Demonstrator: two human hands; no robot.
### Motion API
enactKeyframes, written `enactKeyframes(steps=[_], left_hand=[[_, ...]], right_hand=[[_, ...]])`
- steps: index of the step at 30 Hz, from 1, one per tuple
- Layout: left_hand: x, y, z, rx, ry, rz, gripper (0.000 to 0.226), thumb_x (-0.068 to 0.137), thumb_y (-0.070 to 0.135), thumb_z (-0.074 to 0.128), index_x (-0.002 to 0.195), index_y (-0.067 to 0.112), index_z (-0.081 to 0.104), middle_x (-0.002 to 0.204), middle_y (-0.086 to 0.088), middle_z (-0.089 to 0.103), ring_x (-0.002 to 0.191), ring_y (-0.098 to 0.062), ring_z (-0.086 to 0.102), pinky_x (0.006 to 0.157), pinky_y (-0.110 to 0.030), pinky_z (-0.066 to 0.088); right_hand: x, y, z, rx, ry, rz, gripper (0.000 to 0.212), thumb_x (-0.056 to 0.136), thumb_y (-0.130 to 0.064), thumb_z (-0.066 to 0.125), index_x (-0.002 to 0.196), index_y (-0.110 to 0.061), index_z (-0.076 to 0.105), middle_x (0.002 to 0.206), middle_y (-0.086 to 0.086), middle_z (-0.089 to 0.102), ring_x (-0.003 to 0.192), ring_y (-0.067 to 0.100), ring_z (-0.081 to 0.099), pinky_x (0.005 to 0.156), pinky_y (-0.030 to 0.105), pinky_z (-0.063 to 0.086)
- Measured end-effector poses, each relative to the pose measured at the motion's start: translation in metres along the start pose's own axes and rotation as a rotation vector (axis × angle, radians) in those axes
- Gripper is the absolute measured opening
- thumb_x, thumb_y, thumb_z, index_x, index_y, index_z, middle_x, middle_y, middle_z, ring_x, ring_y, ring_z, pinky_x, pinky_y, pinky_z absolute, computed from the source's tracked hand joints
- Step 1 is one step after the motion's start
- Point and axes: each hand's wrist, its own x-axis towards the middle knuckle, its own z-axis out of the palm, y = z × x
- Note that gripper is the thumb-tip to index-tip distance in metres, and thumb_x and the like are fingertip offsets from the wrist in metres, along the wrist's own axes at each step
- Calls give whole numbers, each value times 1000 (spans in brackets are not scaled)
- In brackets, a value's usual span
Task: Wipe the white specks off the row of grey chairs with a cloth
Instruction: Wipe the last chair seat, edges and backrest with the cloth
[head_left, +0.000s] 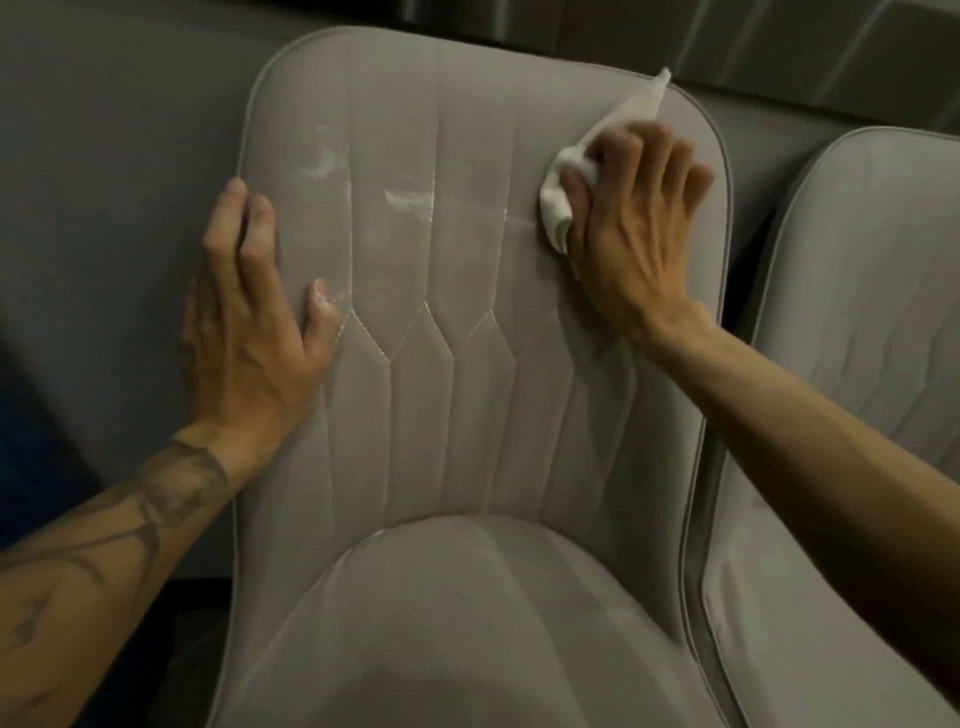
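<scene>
A grey padded chair with stitched seams fills the middle of the view, its backrest facing me. White smears mark the upper left of the backrest, with another patch further left. My right hand grips a crumpled white cloth and presses it on the upper right of the backrest. One corner of the cloth sticks up past the chair's top edge. My left hand lies flat on the backrest's left edge, fingers straight, thumb on the front face.
A second grey chair stands close on the right, almost touching the first. Behind the chairs runs a grey wall with a ledge along the top. Dark floor shows at the lower left.
</scene>
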Motion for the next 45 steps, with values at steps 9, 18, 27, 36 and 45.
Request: enactKeyframes(steps=[9, 18, 27, 36, 45], left_hand=[[-1, -4, 2, -8, 7, -1, 66, 103, 28, 51, 159, 2, 26, 165, -23, 27, 149, -37, 34, 116, -49, 37], [0, -5, 3, 5, 8, 8, 67, 102, 27, 52, 159, 2, 27, 165, -23, 27, 147, -38, 36, 115, -48, 36], [-1, -7, 5, 25, 39, 16, 67, 102, 28, 53, 159, 4, 26, 164, -20, 28, 147, -34, 35, 114, -45, 37], [0, -4, 4, 41, 26, 12, 67, 102, 27, 53, 159, 3, 27, 164, -22, 29, 147, -34, 35, 110, -46, 40], [0, -3, 2, 44, 14, -5, 68, 102, 28, 52, 159, 3, 27, 165, -21, 28, 148, -33, 35, 112, -46, 40]], right_hand=[[-21, -24, -2, 67, -137, -117, 25, 104, -37, 47, 114, -16, 53, 111, 12, 53, 97, 30, 48, 87, 43, 34], [-60, -55, 7, 70, -137, -55, 27, 101, -31, 53, 116, -10, 61, 111, 16, 57, 96, 33, 52, 86, 44, 34], [7, -48, 21, 68, 109, 132, 24, 101, -39, 50, 114, -19, 53, 111, 9, 54, 97, 22, 42, 83, 40, 34], [-34, -39, 17, 65, -109, -246, 29, 98, -36, 55, 120, -18, 47, 115, 12, 54, 97, 27, 46, 83, 40, 28], [-148, -54, 18, 13, -210, -298, 36, 91, -27, 69, 120, -11, 54, 110, 14, 57, 90, 30, 53, 82, 41, 33]])
